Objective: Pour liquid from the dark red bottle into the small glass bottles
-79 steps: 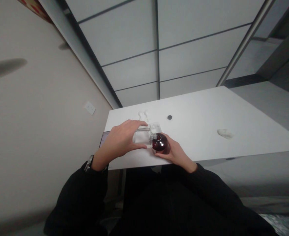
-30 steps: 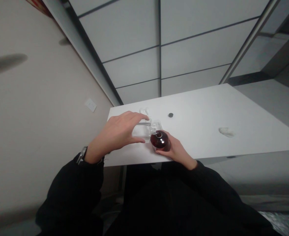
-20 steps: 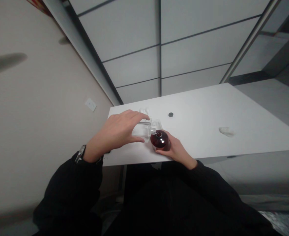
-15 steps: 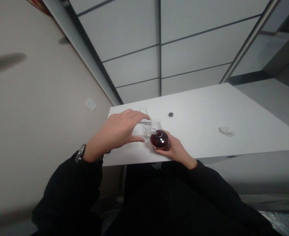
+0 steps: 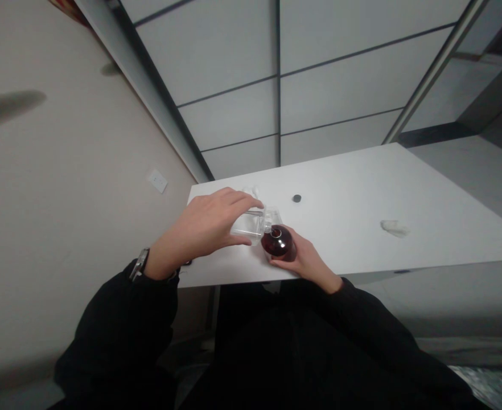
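Little has been shifted: the clear bottle (image 5: 247, 225) is held tipped by the left grip (image 5: 210, 222) to the mouth of the red bottle (image 5: 277, 245), clasped in the right grip (image 5: 305, 256) by the tabletop's (image 5: 345, 210) near edge; pouring seems unfinished.

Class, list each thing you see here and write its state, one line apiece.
Clear bottle: uncapped, tipped sideways.
Red bottle: uncapped, clear bottle's neck at its mouth; tilt unclear.
Left hand: closed around the clear bottle.
Right hand: wrapped around the red bottle.
Dark cap: off, lying on the table.
White scrap: crumpled, on the table.
Wall socket: nothing plugged in.
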Motion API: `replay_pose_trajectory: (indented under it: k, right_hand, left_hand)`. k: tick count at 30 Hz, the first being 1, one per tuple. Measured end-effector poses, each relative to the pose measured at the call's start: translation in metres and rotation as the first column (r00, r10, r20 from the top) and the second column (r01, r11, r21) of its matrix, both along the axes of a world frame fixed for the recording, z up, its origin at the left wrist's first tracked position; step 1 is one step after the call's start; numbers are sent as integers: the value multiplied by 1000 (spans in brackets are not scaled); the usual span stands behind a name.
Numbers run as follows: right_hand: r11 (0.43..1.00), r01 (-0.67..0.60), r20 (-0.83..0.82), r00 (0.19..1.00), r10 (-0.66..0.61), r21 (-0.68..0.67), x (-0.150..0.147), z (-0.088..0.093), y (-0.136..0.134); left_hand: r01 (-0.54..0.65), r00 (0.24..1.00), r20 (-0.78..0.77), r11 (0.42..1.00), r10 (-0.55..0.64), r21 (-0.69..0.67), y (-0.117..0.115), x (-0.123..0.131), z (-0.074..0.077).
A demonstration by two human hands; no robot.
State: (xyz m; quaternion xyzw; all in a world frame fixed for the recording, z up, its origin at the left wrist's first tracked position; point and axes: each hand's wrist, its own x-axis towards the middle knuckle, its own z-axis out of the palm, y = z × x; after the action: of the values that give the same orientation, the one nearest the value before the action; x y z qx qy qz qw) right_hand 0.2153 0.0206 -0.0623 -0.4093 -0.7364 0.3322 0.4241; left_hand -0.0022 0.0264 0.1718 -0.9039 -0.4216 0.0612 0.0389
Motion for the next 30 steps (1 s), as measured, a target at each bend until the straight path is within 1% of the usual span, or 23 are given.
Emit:
replay_pose_trajectory:
  k: [9, 18, 24, 30]
  right_hand:
    - [1000, -9, -2, 1000, 9, -20, 0, 2, 0]
    - [1000, -5, -5, 1000, 5, -10, 0, 3, -1]
    - [1000, -6, -9, 1000, 6, -6, -1, 2, 0]
    - [1000, 2, -8, 1000, -2, -9, -1, 4, 0]
  left_hand:
    - [27, 1000, 4, 1000, -27, -9, 0, 2, -1]
    - [35, 999, -6, 999, -35, -9, 2, 4, -4]
    - [74, 997, 0, 997, -74, -4, 4, 4, -6]
    - [96, 995, 3, 995, -96, 4, 4, 7, -4]
